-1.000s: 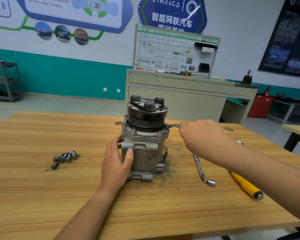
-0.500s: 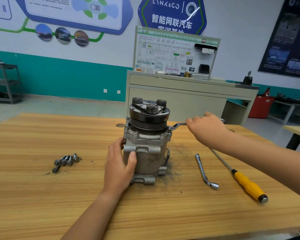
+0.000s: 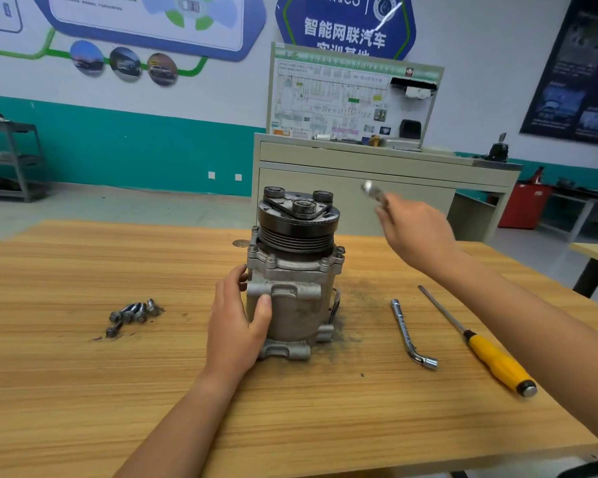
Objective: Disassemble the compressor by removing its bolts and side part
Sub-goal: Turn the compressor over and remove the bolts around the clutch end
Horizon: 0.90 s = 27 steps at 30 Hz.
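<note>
At table centre, the compressor (image 3: 292,288) stands on end on the wooden table (image 3: 83,391), with its black pulley (image 3: 297,224) uppermost. The left hand (image 3: 237,326) grips the housing from 8 o'clock, thumb across the front and fingers curled round the side. The right hand (image 3: 418,232) is raised at 2 o'clock, clear of the unit. Its fingers are closed round a blurred metal tool, judged to be a spanner (image 3: 372,189). Flange bolts (image 3: 325,262) sit in place below the pulley. Several loose bolts (image 3: 132,313) lie at 9 o'clock, well apart from the unit. A socket wrench (image 3: 411,334) and a yellow-handled screwdriver (image 3: 480,346) lie at 4 o'clock. Dark grime (image 3: 356,294) marks the table just beside the base at 3 o'clock.

Hazards, as judged:
1. Tipping. The unit looks top-heavy and only one hand braces it, so a hard pull on the spanner could twist or topple it.
2. Slippage. A spanner seated badly on a bolt head could jump off, rounding the head and driving the knuckles into the flange.
3. Grip loss. Grime under the base may let the unit skate.
4. Lost parts. The unboxed bolts could roll if the table is jolted.
</note>
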Available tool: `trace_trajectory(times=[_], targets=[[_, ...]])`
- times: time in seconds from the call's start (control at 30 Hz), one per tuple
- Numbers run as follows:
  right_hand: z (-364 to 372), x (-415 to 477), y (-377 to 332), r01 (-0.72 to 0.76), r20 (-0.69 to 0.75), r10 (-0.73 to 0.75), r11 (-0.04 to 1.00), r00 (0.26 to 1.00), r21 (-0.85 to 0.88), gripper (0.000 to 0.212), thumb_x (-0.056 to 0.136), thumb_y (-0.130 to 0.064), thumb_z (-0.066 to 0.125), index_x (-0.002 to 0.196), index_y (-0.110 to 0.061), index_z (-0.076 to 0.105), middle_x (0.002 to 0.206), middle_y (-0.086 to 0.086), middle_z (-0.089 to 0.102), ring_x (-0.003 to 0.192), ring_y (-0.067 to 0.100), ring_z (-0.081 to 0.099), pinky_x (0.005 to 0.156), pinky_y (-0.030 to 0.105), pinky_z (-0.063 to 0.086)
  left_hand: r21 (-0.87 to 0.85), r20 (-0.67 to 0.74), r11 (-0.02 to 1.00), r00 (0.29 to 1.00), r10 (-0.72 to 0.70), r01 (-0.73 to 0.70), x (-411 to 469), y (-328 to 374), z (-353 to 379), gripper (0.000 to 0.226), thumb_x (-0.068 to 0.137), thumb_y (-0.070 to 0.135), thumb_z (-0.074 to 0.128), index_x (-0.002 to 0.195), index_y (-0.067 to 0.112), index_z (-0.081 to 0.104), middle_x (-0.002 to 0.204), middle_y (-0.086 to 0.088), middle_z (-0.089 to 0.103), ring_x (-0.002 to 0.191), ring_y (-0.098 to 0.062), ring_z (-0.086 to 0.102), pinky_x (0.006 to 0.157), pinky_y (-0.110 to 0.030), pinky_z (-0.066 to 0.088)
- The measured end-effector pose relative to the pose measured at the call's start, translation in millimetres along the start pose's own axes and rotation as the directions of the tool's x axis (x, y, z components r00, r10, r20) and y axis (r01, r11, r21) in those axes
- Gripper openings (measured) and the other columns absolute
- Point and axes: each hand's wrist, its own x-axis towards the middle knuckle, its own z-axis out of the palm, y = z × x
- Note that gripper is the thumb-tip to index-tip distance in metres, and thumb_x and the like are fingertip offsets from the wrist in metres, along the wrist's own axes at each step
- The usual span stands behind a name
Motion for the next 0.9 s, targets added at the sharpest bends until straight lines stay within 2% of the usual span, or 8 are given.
trace_trajectory(times=[0.1, 0.23, 0.37, 0.43, 0.5, 0.63, 0.73, 0.9], targets=[[-22, -23, -4, -0.123, 0.083, 0.121, 0.992, 0.989, 0.020, 0.024, 0.099, -0.020, 0.036, 0.116, -0.008, 0.048, 0.056, -0.005, 0.041, 0.048, 0.014, 0.040, 0.044, 0.027, 0.026, -0.007, 0.001, 1.000, 1.000, -0.009, 0.009, 0, 0, 0, 0.069, 0.077, 0.054, 0.036, 0.135, 0.015, 0.038, 0.118, 0.013, 0.039, 0.106, 0.011, 0.034, 0.087, -0.017, 0.030], [-35, -45, -20, -0.088, 0.283, 0.126, 0.986, 0.951, -0.144, 0.022, 0.097, -0.013, 0.038, 0.116, -0.015, 0.048, 0.063, -0.004, 0.045, 0.055, 0.014, 0.045, 0.044, 0.026, 0.031, -0.007, -0.002, 1.000, 1.000, 0.003, -0.003, 0, 1, -1, 0.069, 0.077, 0.054, 0.036, 0.135, 0.015, 0.039, 0.118, 0.013, 0.039, 0.106, 0.012, 0.034, 0.085, -0.008, 0.028], [-35, -42, -34, -0.025, 0.388, 0.088, 0.986, 0.918, -0.165, 0.025, 0.095, -0.011, 0.039, 0.118, -0.016, 0.048, 0.067, -0.005, 0.040, 0.058, 0.012, 0.039, 0.045, 0.023, 0.026, -0.001, -0.001, 1.000, 1.000, 0.004, -0.004, 0, 1, -3, 0.072, 0.078, 0.055, 0.037, 0.136, 0.013, 0.038, 0.119, 0.012, 0.040, 0.107, 0.010, 0.034, 0.090, -0.017, 0.031], [-33, -37, -38, -0.004, 0.434, 0.084, 0.984, 0.897, -0.181, 0.027, 0.095, -0.009, 0.039, 0.118, -0.015, 0.050, 0.065, -0.005, 0.035, 0.061, 0.012, 0.041, 0.050, 0.024, 0.032, -0.006, -0.006, 1.000, 1.000, 0.007, -0.007, -1, 1, -4, 0.071, 0.077, 0.055, 0.038, 0.135, 0.012, 0.039, 0.118, 0.011, 0.041, 0.106, 0.010, 0.035, 0.087, -0.006, 0.028], [-36, -32, -43, 0.031, 0.463, 0.077, 0.975, 0.883, -0.222, 0.028, 0.093, -0.005, 0.039, 0.117, -0.014, 0.051, 0.064, -0.003, 0.034, 0.062, 0.014, 0.041, 0.052, 0.026, 0.035, -0.011, -0.008, 1.000, 1.000, 0.002, -0.002, 0, 1, -4, 0.071, 0.077, 0.054, 0.039, 0.134, 0.013, 0.040, 0.118, 0.011, 0.041, 0.105, 0.010, 0.036, 0.084, 0.003, 0.025], [-49, -24, -57, 0.174, 0.504, 0.015, 0.929, 0.864, -0.326, 0.021, 0.090, -0.003, 0.044, 0.107, -0.011, 0.055, 0.061, -0.001, 0.032, 0.061, 0.016, 0.040, 0.051, 0.026, 0.034, -0.025, -0.008, 1.000, 1.000, -0.008, 0.008, 0, -1, -3, 0.072, 0.076, 0.054, 0.039, 0.134, 0.013, 0.040, 0.119, 0.011, 0.042, 0.106, 0.010, 0.036, 0.085, 0.001, 0.025], [-52, -21, -65, 0.272, 0.544, -0.035, 0.892, 0.839, -0.362, 0.014, 0.090, -0.004, 0.048, 0.100, -0.011, 0.055, 0.060, -0.001, 0.032, 0.055, 0.017, 0.038, 0.043, 0.025, 0.029, -0.028, -0.003, 1.000, 1.000, -0.002, 0.001, 1, -1, -3, 0.072, 0.076, 0.055, 0.039, 0.135, 0.014, 0.039, 0.120, 0.011, 0.041, 0.106, 0.012, 0.036, 0.082, 0.005, 0.025], [-45, -21, -46, 0.265, 0.541, -0.040, 0.900, 0.840, -0.345, 0.018, 0.094, -0.013, 0.039, 0.105, -0.010, 0.053, 0.061, -0.003, 0.035, 0.049, 0.011, 0.034, 0.040, 0.023, 0.029, -0.044, -0.011, 0.999, 1.000, 0.006, -0.006, 0, -2, -3, 0.070, 0.076, 0.054, 0.040, 0.134, 0.016, 0.039, 0.119, 0.012, 0.041, 0.107, 0.010, 0.037, 0.084, -0.003, 0.029]])
